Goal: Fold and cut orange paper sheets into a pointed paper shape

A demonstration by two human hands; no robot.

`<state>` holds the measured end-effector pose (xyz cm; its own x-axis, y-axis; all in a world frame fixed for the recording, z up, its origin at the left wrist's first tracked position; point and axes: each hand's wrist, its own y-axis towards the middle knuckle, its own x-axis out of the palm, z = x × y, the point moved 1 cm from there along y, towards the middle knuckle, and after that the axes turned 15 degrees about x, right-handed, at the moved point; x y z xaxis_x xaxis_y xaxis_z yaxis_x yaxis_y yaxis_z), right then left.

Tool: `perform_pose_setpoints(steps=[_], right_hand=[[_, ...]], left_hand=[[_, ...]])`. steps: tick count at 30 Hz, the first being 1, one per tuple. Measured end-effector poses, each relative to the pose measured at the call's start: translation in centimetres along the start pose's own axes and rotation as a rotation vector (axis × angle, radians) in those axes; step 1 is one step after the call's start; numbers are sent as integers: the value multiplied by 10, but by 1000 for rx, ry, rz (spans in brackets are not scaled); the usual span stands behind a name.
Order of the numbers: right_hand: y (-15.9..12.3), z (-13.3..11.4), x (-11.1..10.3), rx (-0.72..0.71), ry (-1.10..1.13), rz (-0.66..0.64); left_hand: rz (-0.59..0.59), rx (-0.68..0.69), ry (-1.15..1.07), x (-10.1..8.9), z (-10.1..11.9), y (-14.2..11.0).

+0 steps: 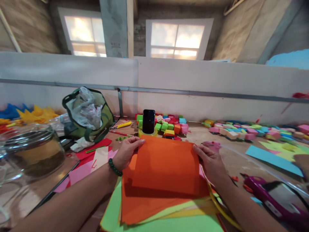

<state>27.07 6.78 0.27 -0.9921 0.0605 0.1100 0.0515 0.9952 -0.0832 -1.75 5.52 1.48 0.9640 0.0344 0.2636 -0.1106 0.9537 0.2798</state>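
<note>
Between my hands an orange sheet of paper (166, 166) is held up by its two upper corners. My left hand (127, 151), with a green bead bracelet (115, 167) at the wrist, pinches the upper left corner. At the upper right corner, my right hand (210, 161) grips the same sheet between thumb and fingers. Below it lies a stack of coloured paper, with another orange sheet (135, 206) on top and light green sheets (173, 225) underneath. A yellow cord (212, 196) runs down beside my right hand.
A phone (148, 121) stands upright behind the paper, near small paper boxes (169, 124). To the left are a glass teapot (36, 154), a green bag (89, 112) and a yellow cutter (124, 124). A pink glue gun (211, 145) and a purple device (272, 196) lie right.
</note>
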Motion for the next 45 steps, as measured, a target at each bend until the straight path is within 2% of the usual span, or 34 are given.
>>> perform_pose_setpoints(steps=[6, 12, 18, 23, 25, 26, 27, 29, 31, 33, 36, 40, 45], right_hand=[[3, 7, 1, -62, -192, 33], [-3, 8, 17, -69, -569, 16], [4, 15, 38, -123, -1002, 1], [6, 22, 45, -150, -1254, -6], [7, 24, 45, -160, -1308, -14], [8, 25, 44, -164, -1325, -20], [9, 26, 43, -169, -1337, -27], [12, 28, 41, -178, -1350, -40], [14, 29, 39, -184, -1357, -46], [14, 30, 39, -187, -1364, -45], [11, 29, 40, -186, -1383, -38], [7, 28, 44, -169, -1413, -36], [8, 29, 45, -146, -1428, -48]], left_hand=[[-135, 19, 259, -9, 7, 7], [-351, 40, 674, -29, 21, 5], [-462, 187, 1209, -45, -6, -8], [-523, 379, 1456, -41, -21, -24], [-551, 480, 1491, -36, -20, -26], [-601, 552, 1504, -32, -19, -26], [-689, 636, 1514, -28, -17, -24], [-984, 802, 1506, -18, -14, -20], [-1258, 891, 1463, -8, -12, -13], [-1371, 885, 1418, 2, -11, -6], [-1353, 889, 1374, 19, -18, -2], [-1326, 939, 1228, 37, -40, -11], [-1316, 957, 1072, 40, -56, -20]])
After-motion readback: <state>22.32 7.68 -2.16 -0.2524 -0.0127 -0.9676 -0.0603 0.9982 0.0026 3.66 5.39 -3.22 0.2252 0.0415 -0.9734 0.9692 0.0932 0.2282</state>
